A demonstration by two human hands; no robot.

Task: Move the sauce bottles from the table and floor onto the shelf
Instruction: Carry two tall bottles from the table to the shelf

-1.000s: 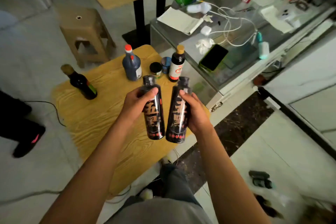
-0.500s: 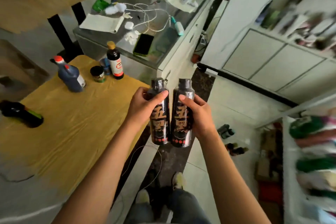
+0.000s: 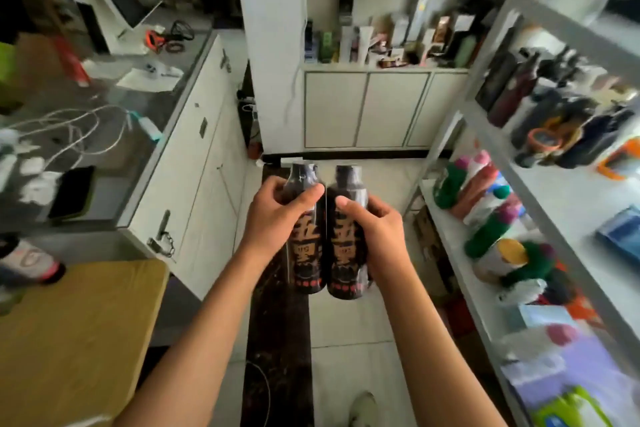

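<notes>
Two tall black sauce bottles with orange lettering stand upright side by side in front of my chest, over the floor. My left hand [image 3: 273, 215] grips the left sauce bottle [image 3: 306, 253] near its shoulder. My right hand [image 3: 375, 236] grips the right sauce bottle [image 3: 343, 253] at mid-height. The white shelf [image 3: 561, 191] runs along the right, its boards crowded with bottles. One more sauce bottle [image 3: 27, 262] with a white and red label stands on the yellow wooden table [image 3: 76, 340] at the lower left.
A glass-topped white counter [image 3: 194, 149] with cables and a phone [image 3: 71, 192] lies to the left. White cabinets and stocked shelves [image 3: 381, 45] stand straight ahead. A tiled floor aisle [image 3: 360, 322] runs between counter and shelf; my shoe [image 3: 363, 407] shows at the bottom.
The view has swung right from the table toward the shelf. Both hands have carried the two black bottles along, still held together; the table has slid to the lower left.
</notes>
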